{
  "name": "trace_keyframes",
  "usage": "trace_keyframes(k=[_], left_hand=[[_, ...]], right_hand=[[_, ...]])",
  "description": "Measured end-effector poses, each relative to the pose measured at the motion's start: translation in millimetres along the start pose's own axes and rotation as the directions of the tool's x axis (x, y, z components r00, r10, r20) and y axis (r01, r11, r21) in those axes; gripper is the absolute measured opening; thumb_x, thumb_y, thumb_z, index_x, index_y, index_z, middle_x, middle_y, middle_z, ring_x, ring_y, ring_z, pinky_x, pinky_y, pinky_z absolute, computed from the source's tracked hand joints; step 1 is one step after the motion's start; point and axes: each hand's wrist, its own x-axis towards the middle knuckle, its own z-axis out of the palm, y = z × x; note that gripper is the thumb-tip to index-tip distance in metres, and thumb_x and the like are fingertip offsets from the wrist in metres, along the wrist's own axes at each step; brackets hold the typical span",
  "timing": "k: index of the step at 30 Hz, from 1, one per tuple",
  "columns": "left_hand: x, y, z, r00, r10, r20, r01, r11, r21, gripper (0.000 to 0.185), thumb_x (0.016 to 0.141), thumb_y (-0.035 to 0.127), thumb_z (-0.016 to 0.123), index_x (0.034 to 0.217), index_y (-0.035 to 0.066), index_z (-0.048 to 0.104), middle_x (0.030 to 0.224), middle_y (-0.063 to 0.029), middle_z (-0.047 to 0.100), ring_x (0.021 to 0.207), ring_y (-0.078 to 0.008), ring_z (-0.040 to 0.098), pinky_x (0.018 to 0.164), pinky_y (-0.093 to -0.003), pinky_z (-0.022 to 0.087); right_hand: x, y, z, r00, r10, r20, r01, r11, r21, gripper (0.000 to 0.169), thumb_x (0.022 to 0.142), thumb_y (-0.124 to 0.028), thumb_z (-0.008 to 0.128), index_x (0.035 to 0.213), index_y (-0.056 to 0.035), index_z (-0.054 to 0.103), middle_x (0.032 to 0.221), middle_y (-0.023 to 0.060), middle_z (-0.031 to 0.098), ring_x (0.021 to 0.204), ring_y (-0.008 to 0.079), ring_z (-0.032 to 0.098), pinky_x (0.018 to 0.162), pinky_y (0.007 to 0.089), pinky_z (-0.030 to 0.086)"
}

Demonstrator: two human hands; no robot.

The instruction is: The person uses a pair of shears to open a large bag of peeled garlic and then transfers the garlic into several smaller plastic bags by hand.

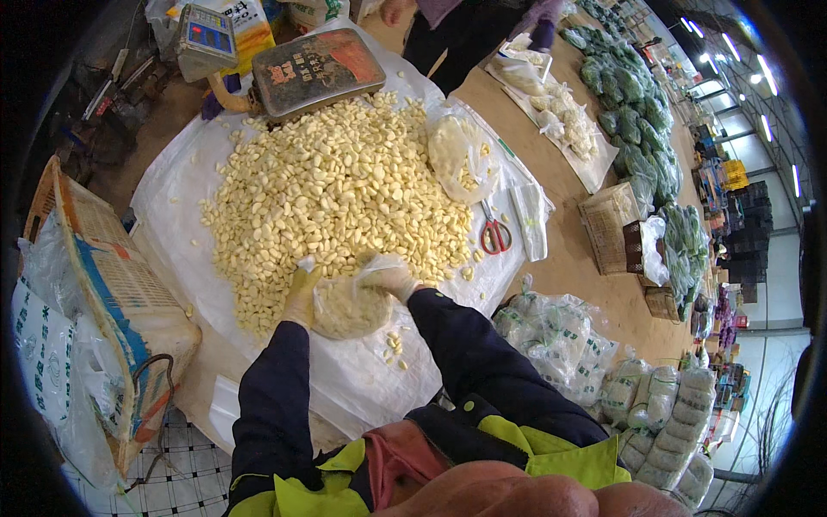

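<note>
A large heap of peeled garlic cloves (pixel 323 187) is spread over a white plastic sheet (pixel 174 168). At its near edge, my gloved left hand (pixel 302 294) grips the left side of the mouth of a clear plastic bag (pixel 352 313), which is partly filled. My gloved right hand (pixel 389 278) is at the bag's opening on the other side; its fingers are partly hidden by the film, so its hold is unclear. Several loose cloves (pixel 393 352) lie right of the bag. A second filled clear bag (pixel 459 155) rests against the heap's right side.
A platform scale (pixel 316 71) stands at the back of the heap. Red-handled scissors (pixel 495 236) and flat plastic bags (pixel 530 220) lie to the right. A plastic crate (pixel 123 271) is at left, packed bags (pixel 555 336) at right. Another person (pixel 452 39) stands beyond the sheet.
</note>
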Motion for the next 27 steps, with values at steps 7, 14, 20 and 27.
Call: trace_keyframes(k=[7, 14, 20, 27], left_hand=[[-29.0, 17.5, 44.8, 0.983, -0.045, 0.177, 0.014, 0.984, 0.176, 0.032, 0.085, 0.01, 0.061, 0.115, 0.0, 0.058, 0.102, -0.0042, 0.061, 0.092, -0.0133, 0.057, 0.08, -0.0243, 0.046], [-115.1, 39.0, 39.8, 0.978, 0.043, 0.204, -0.071, 0.988, 0.134, 0.035, 0.078, -0.005, 0.058, 0.112, -0.001, 0.06, 0.116, -0.0059, 0.055, 0.105, -0.0148, 0.053, 0.09, -0.0271, 0.044], [-176.7, 79.2, 73.1, 0.971, 0.143, 0.193, -0.186, 0.957, 0.224, 0.04, 0.078, -0.003, 0.056, 0.118, 0.001, 0.057, 0.118, -0.0058, 0.055, 0.114, -0.0171, 0.049, 0.094, -0.0297, 0.041], [-197.4, 131.9, 100.1, 0.858, 0.309, 0.411, -0.495, 0.71, 0.5, 0.028, 0.078, 0.001, 0.06, 0.106, 0.002, 0.065, 0.129, -0.0103, 0.052, 0.123, -0.0217, 0.044, 0.104, -0.0355, 0.033]], right_hand=[[-22.2, 4.0, 12.4, 0.952, -0.304, -0.035, 0.305, 0.934, 0.189, 0.062, 0.064, -0.019, 0.075, 0.121, -0.0073, 0.053, 0.106, 0.0098, 0.062, 0.095, 0.0174, 0.058, 0.081, 0.0323, 0.047], [-113.7, 37.7, -27.5, 0.931, -0.351, 0.105, 0.202, 0.731, 0.652, 0.064, 0.076, -0.012, 0.07, 0.132, -0.0012, 0.041, 0.13, 0.0109, 0.051, 0.118, 0.0201, 0.047, 0.102, 0.0331, 0.037], [-140.8, 29.6, -41.1, 0.893, -0.074, -0.444, 0.366, 0.692, 0.622, 0.034, 0.09, -0.025, 0.057, 0.111, 0.0009, 0.061, 0.111, 0.013, 0.063, 0.103, 0.022, 0.059, 0.093, 0.0338, 0.045], [-187.5, -8.3, -64.6, 0.9, -0.072, -0.43, 0.373, 0.637, 0.675, 0.021, 0.085, -0.018, 0.063, 0.096, 0.0004, 0.066, 0.091, 0.0066, 0.068, 0.081, 0.0144, 0.061, 0.076, 0.0274, 0.047]])
